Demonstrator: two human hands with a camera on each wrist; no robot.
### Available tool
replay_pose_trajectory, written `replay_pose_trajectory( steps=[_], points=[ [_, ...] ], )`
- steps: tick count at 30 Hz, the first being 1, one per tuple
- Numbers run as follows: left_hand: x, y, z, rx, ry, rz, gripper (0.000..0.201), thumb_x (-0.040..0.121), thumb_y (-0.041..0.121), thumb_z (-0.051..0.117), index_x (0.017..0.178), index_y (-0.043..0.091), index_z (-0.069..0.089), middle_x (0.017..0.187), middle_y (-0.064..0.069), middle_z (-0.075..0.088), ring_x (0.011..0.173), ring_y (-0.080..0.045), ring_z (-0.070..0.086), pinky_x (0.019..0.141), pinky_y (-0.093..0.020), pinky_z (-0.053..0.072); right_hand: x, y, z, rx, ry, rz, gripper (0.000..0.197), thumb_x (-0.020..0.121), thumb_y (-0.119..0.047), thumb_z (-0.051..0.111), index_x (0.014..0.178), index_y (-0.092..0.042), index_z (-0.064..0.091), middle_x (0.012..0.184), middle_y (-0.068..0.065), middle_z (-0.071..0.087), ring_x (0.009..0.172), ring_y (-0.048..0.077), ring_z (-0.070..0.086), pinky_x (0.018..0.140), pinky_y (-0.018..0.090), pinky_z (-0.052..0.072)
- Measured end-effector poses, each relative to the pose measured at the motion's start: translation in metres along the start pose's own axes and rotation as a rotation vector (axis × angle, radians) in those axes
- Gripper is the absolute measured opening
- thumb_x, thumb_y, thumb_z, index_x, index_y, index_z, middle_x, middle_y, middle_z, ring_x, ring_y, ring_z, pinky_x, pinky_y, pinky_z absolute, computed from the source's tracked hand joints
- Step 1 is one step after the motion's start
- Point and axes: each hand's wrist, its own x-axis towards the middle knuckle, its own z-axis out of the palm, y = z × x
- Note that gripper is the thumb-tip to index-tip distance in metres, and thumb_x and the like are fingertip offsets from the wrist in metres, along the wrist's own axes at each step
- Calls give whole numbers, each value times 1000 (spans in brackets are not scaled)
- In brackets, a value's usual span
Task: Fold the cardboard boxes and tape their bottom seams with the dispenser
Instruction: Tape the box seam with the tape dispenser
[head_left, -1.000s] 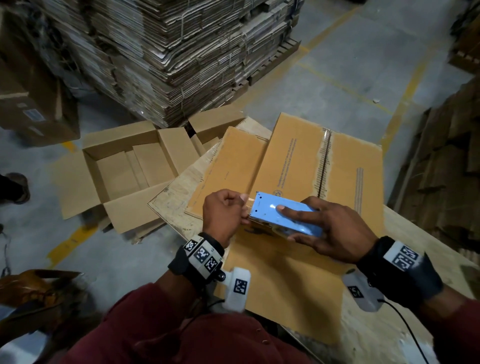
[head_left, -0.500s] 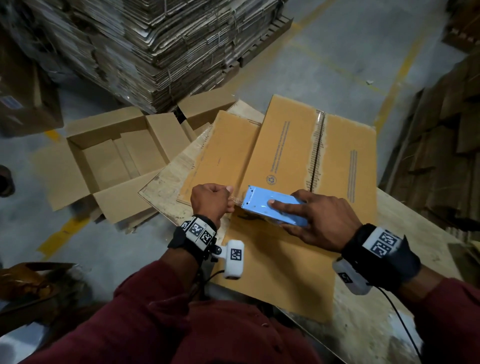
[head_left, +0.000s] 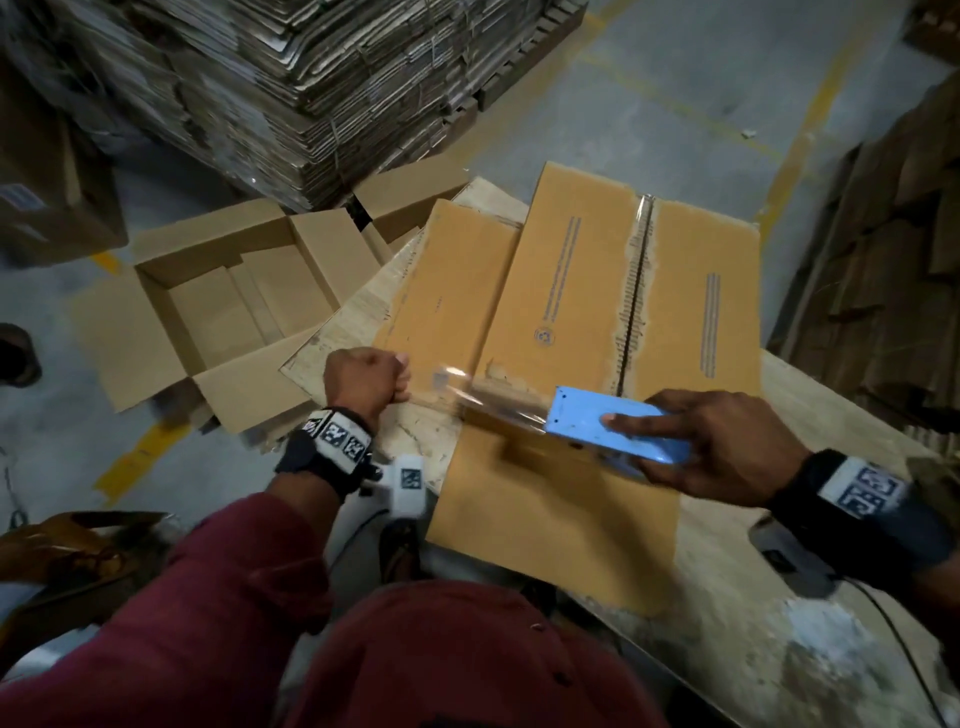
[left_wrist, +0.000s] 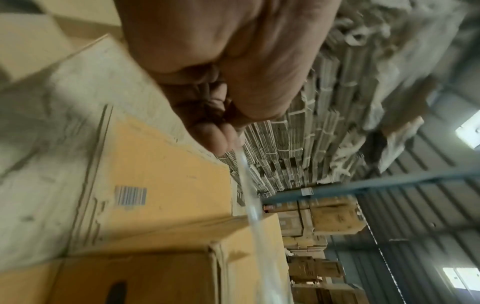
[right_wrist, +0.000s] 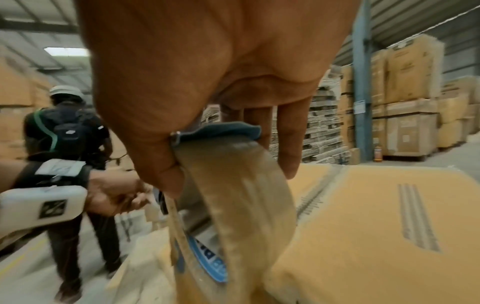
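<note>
A tan cardboard box (head_left: 571, 322), folded flat with a rough taped seam (head_left: 636, 291) along its far panel, is laid on the worn table (head_left: 779, 597), its left flap near the table's left edge. The blue tape dispenser (head_left: 613, 431) is gripped above the box's middle by the right hand (head_left: 727, 441), forefinger stretched along its top. A clear strip of tape (head_left: 483, 395) is stretched leftward and pinched in the closed fingers of the left hand (head_left: 366, 376), over bare table beside the box.

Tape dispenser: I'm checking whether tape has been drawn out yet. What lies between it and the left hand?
A strip of clear tape spans from the left hand, which pinches its end, to the blue dispenser in the right hand. The head view shows it.
</note>
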Motion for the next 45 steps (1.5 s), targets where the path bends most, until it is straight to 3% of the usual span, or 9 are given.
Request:
replay_pose_trajectory(
  steps=[6, 10, 13, 17, 21, 26, 34, 39, 45],
  points=[
    [-14, -10, 27, -47, -69, 47, 14, 94, 11, 73, 89, -2, 72, 68, -12, 69, 48, -16, 61, 52, -27, 56, 5, 33, 6, -125, -125, 94, 59, 83, -57, 70, 136, -65, 47, 106, -11, 61, 74, 22, 65, 50, 35, 51],
    [-24, -15, 37, -66, -148, 42, 26, 84, 18, 85, 75, 5, 64, 58, -8, 63, 48, -19, 58, 52, -32, 58, -1, 37, 13, -128, -154, 127, 54, 82, -58, 67, 132, -67, 50, 106, -14, 61, 78, 21, 67, 54, 35, 54],
    [-28, -19, 42, -9, -131, 58, 30, 77, 17, 91, 77, 5, 65, 62, -12, 67, 47, -22, 61, 57, -38, 62, -3, 42, 17, -109, -152, 156, 58, 81, -54, 67, 134, -68, 47, 111, -15, 59, 85, 20, 67, 58, 35, 54],
    [-26, -24, 44, 33, -75, 85, 28, 77, 19, 91, 79, 6, 66, 63, -12, 68, 44, -22, 60, 50, -31, 55, 1, 39, 17, -110, -152, 153, 56, 83, -50, 70, 134, -65, 51, 107, -13, 59, 80, 22, 66, 53, 32, 50],
    [-23, -28, 41, 92, -40, 101, 34, 74, 28, 92, 80, 8, 67, 67, -12, 73, 43, -23, 64, 59, -42, 61, 9, 37, 18, -128, -170, 126, 54, 83, -51, 72, 133, -62, 55, 103, -10, 59, 72, 22, 64, 49, 35, 53],
    [-21, -29, 44, 126, -31, 131, 38, 75, 33, 91, 83, 6, 67, 70, -12, 74, 41, -20, 63, 62, -45, 63, 18, 28, 16, -155, -215, 154, 51, 86, -55, 61, 135, -64, 50, 107, -11, 56, 84, 20, 65, 59, 34, 54],
    [-14, -46, 52, 113, -52, 94, 40, 73, 38, 93, 83, 7, 69, 73, -12, 73, 38, -18, 61, 55, -39, 57, 41, 12, 12, -88, -268, 264, 49, 83, -45, 68, 130, -54, 59, 110, -8, 55, 102, 22, 58, 72, 37, 53],
    [-7, -65, 57, -19, -165, -71, 41, 74, 35, 93, 83, 3, 69, 70, -11, 67, 46, -17, 48, 44, -25, 45, 51, 6, 18, -200, -299, 221, 48, 79, -40, 69, 126, -37, 59, 111, 0, 56, 105, 29, 54, 73, 36, 45],
    [2, -70, 53, -95, -341, -231, 38, 80, 38, 89, 86, 6, 71, 69, -6, 70, 41, -12, 38, 39, -19, 29, 57, 6, 21, -225, -325, 230, 48, 72, -45, 66, 119, -39, 53, 109, -3, 51, 104, 27, 54, 70, 36, 42]
  ],
)
